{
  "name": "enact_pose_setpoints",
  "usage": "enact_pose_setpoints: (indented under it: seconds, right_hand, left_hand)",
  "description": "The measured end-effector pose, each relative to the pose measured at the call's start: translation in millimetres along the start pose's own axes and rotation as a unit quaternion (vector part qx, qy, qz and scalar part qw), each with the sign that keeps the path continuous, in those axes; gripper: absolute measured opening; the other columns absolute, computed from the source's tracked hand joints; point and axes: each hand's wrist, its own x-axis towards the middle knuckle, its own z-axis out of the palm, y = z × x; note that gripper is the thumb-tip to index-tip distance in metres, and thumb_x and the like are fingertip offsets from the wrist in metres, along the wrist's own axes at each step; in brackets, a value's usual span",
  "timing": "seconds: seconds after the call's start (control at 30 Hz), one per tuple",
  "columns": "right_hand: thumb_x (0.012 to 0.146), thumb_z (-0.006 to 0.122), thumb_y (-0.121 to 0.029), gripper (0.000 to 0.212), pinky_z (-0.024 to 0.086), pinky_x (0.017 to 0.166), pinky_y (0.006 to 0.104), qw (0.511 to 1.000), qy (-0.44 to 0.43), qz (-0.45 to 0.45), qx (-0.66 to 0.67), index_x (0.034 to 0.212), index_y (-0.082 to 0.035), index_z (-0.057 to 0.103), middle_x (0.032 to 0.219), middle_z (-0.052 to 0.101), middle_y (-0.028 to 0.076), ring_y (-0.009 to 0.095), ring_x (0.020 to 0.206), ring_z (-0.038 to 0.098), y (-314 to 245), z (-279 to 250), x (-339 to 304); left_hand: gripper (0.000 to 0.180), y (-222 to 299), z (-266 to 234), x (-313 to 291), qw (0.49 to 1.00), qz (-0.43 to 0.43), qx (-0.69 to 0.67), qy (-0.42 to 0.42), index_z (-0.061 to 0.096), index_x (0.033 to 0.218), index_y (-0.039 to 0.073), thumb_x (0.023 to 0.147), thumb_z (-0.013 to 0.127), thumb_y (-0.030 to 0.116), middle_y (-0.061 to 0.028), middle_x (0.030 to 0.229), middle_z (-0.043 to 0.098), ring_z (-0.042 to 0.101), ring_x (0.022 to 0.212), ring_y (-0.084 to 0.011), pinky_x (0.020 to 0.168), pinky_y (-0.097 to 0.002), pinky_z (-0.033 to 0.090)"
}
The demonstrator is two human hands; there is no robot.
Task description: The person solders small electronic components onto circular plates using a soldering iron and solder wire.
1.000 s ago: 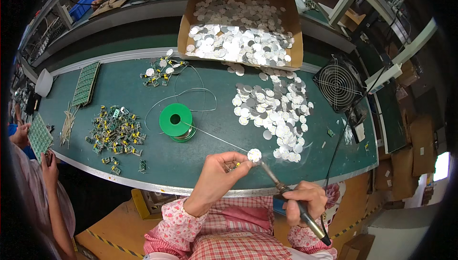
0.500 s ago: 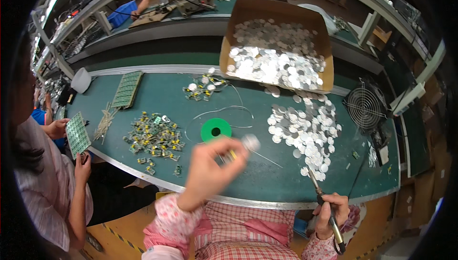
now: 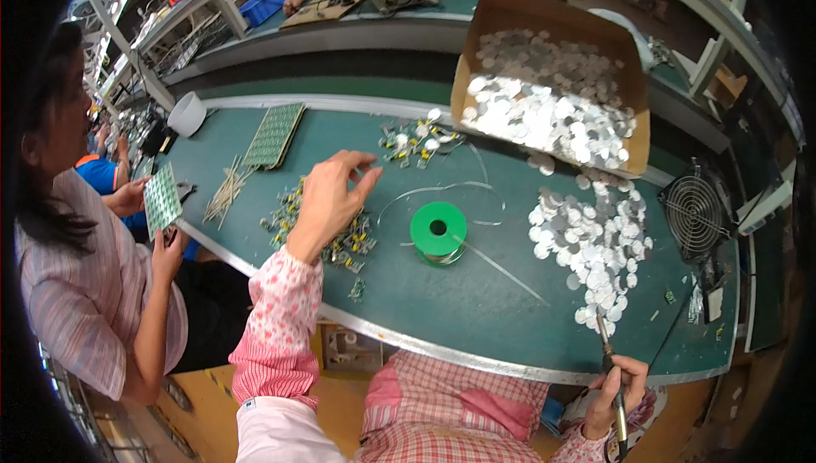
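My left hand [image 3: 330, 201] reaches over the table with thumb and forefinger apart, and nothing shows between them. It hovers above a heap of small circuit boards with yellow parts [image 3: 347, 246], hiding much of it. Just beyond its fingertips lies a smaller cluster of boards with round discs attached [image 3: 418, 142]. My right hand [image 3: 619, 382] grips a soldering iron [image 3: 608, 352] near the front edge, its tip at the lower end of a spread of silvery discs [image 3: 586, 242]. Between the hands stands a green spool of solder wire [image 3: 439, 229], its wire end stretching toward the lower right.
A cardboard box [image 3: 472, 55] full of discs leans at the back. A fan with a round guard [image 3: 695, 212] stands at the right. Stacked green panels [image 3: 276, 136], thin sticks [image 3: 225, 193] and a white bowl [image 3: 187, 114] lie left. A co-worker at left holds a panel [image 3: 161, 198].
My left hand has moved left and away from the spool, and the disc piece it held is out of its fingers. The view has shifted; the right hand still holds the iron near the discs.
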Motion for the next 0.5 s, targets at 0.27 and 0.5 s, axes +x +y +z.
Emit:
enact_pose_setpoints:
  seconds: [0.27, 0.5]
  right_hand:
    - [0.095, 0.045, -0.029, 0.035, 0.046, 0.055, 0.0251, 0.994, -0.078, 0.056, 0.047, 0.111, 0.000, 0.053, 0.078, 0.063, 0.011, 0.014, 0.059, 0.059, 11, 10, 3]
    - [0.094, 0.047, -0.029, 0.035, 0.049, 0.064, 0.0276, 0.980, -0.143, 0.121, 0.063, 0.100, 0.002, 0.061, 0.075, 0.066, 0.012, 0.016, 0.065, 0.062, 1, 16, -11]
  left_hand:
    - [0.032, 39, -19, -153, 0.985, -0.056, 0.115, -0.116, 0.058, 0.099, 0.007, 0.076, 0.072, 0.024, -0.0131, 0.089, 0.058, 0.059, 0.080, -0.0333, 0.070, -0.0427, 0.047]
    - [0.021, 90, 19, -169, 0.958, -0.116, -0.228, -0.126, 0.057, 0.100, 0.004, 0.082, 0.067, 0.009, -0.0090, 0.100, 0.064, 0.063, 0.089, -0.0191, 0.074, -0.0297, 0.048]
